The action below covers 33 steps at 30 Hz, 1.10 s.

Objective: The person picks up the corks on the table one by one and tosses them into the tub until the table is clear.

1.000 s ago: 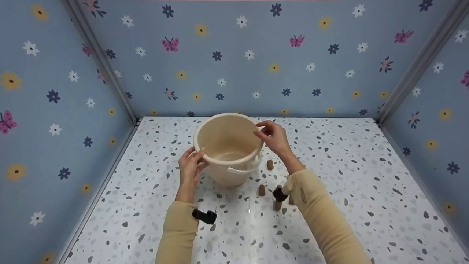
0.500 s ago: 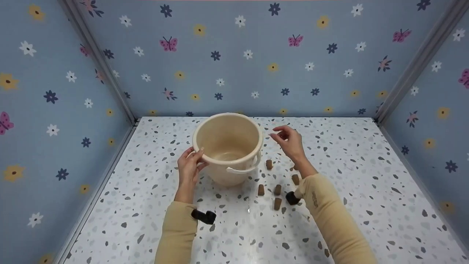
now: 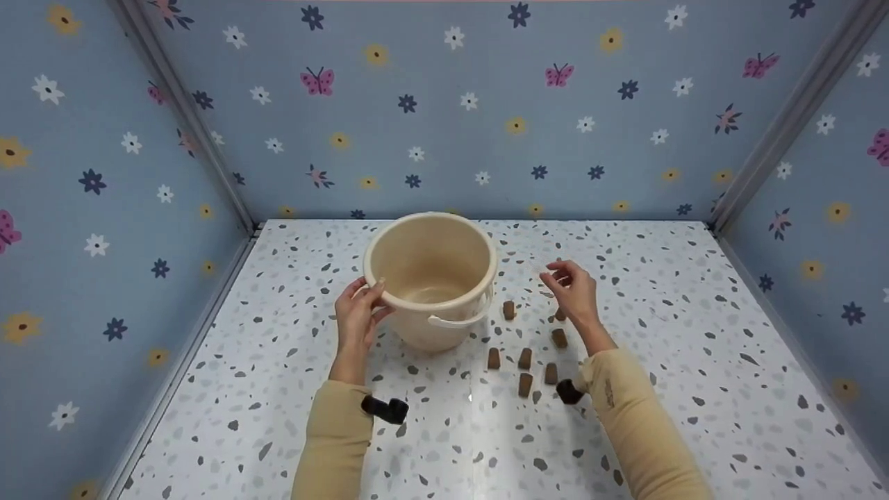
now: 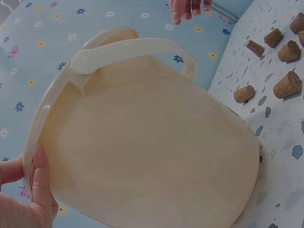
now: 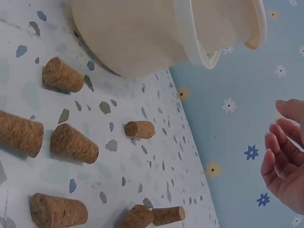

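Note:
A cream plastic bucket point(image 3: 424, 332) stands upright on the speckled table, its white carrying handle point(image 3: 455, 322) hanging down on the near right side. My left hand point(image 3: 355, 312) grips the rim at the left, thumb over the edge and fingers underneath, as the left wrist view shows the bucket point(image 4: 142, 128) close up. Right of the bucket, my right hand point(image 3: 575, 292) hovers with loosely bent fingers and holds nothing. Below and beside it lie several brown tapered cork stoppers point(image 5: 73, 143); the hand partly hides one cork point(image 3: 560, 314) in the head view.
Blue flowered panels point(image 3: 451, 104) enclose the white speckled table point(image 3: 667, 417) at the back, left and right. The back panel rises close behind the bucket. A small black wrist camera point(image 3: 386, 410) sits on each sleeve.
My right hand has left the bucket's right rim and moved right and nearer, over the corks. My left hand and the bucket stay in place.

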Available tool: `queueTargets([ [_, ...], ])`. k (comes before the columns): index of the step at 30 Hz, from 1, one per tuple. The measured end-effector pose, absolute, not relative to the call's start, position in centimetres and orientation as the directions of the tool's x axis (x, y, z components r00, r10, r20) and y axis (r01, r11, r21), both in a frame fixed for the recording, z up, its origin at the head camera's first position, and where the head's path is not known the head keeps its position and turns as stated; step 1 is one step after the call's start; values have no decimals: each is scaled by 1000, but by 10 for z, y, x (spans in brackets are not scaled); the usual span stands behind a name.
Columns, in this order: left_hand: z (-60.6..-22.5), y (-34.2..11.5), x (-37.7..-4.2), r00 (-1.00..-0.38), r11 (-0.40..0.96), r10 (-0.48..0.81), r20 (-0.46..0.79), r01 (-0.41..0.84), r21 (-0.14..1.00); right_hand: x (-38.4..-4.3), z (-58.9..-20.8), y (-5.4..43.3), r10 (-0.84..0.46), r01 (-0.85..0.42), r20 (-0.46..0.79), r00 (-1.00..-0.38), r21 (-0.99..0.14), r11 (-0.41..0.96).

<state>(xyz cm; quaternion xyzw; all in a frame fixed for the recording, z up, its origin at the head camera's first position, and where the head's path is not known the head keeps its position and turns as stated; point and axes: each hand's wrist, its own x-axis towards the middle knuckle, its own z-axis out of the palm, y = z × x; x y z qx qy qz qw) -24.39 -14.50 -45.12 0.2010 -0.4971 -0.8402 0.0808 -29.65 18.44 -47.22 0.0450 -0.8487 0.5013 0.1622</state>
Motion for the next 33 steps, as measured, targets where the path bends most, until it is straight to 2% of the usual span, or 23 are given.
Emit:
queueTargets([
  [12, -451, -145, -243, -900, -479, -348, -261, -68, 875, -297, -504, 205, 201, -81, 215, -956, -850, 521],
  [33, -450, -146, -243, -904, -498, -339, -260, -62, 865, -302, -548, 218, 247, 78, 81, -966, -816, 573],
])
